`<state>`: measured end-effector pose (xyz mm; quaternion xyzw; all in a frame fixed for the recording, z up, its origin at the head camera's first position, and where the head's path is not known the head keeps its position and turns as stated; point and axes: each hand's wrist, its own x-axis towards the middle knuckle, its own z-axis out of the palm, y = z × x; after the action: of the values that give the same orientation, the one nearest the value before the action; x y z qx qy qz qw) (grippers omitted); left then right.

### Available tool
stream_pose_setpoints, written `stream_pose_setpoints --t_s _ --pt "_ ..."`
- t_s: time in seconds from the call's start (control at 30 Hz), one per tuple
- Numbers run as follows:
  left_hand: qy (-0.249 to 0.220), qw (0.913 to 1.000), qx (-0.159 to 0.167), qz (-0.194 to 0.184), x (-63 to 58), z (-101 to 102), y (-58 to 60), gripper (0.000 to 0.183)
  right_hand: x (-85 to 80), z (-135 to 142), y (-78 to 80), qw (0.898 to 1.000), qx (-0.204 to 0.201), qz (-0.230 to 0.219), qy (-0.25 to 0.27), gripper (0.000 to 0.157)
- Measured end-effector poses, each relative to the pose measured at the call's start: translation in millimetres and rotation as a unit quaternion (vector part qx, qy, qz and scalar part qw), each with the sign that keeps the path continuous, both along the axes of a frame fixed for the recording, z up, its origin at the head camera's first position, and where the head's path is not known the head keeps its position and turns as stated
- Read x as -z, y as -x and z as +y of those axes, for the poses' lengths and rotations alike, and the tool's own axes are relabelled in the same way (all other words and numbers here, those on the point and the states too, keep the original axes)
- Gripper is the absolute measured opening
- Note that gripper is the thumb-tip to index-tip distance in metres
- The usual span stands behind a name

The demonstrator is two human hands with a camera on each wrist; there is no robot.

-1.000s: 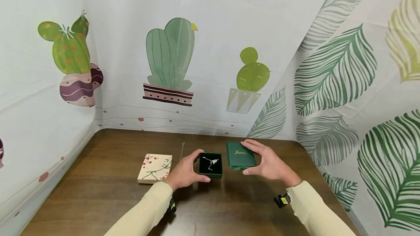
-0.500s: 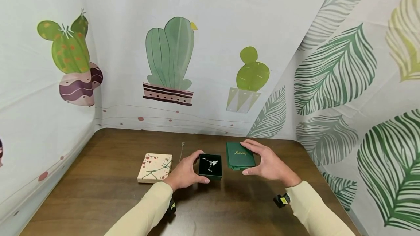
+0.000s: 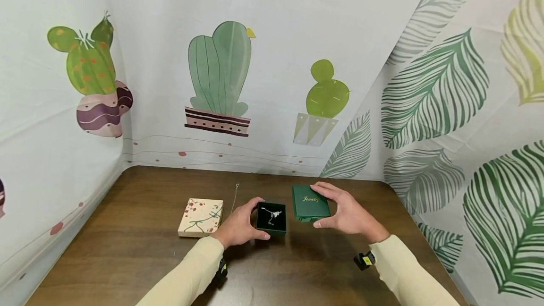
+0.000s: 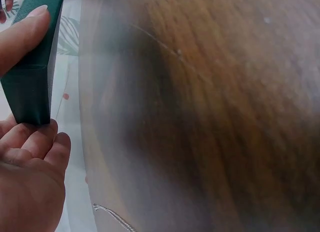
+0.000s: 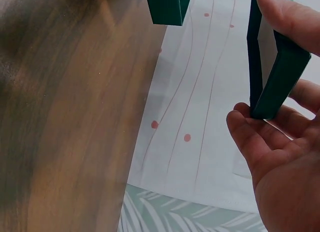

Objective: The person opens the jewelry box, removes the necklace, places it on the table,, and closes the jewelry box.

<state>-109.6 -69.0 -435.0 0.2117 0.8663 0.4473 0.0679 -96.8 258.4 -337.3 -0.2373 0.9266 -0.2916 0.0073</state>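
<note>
In the head view my left hand [image 3: 240, 223] grips a small open green jewelry box [image 3: 274, 233] between thumb and fingers, by its left side. A silver chain with a small ornament [image 3: 275, 214] lies on the black lining inside. To the right, my right hand [image 3: 346, 209] holds the matching green lid [image 3: 308, 202], marked "Jewelry" in gold, by its right side. Box and lid are a short gap apart over the table. The left wrist view shows the box wall [image 4: 27, 92] pinched between thumb and fingertips. From the right wrist, the lid's hollow underside [image 5: 268, 52] shows.
A cream flower-patterned box [image 3: 199, 218] lies on the brown wooden table [image 3: 127, 249], left of my left hand. Behind that hand, a thin silver chain [image 3: 235, 195] is stretched out on the tabletop. Printed fabric [image 3: 272, 60] with cactus and leaf patterns hangs around the table.
My left hand has brought the box slightly lower and to the left, tilting its inside a little more toward me. The lid in my right hand has dipped only slightly.
</note>
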Motion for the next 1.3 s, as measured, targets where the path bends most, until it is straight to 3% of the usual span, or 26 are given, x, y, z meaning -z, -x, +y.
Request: stream_pose_setpoints --t_s 0.6,0.83,1.3 --pt "0.043 0.999 0.001 -0.011 7.0 -4 -3.0 0.097 3.8 -1 0.3 1.0 -0.007 -0.016 0.008 0.094" --pt "0.064 0.9979 0.001 0.008 10.1 -3 -1.7 0.099 5.6 -1 2.0 1.0 -0.014 -0.007 0.002 0.094" --pt "0.082 0.9967 -0.002 0.006 16.9 -5 0.2 0.101 8.0 -2 0.1 1.0 -0.012 0.0 -0.006 0.094"
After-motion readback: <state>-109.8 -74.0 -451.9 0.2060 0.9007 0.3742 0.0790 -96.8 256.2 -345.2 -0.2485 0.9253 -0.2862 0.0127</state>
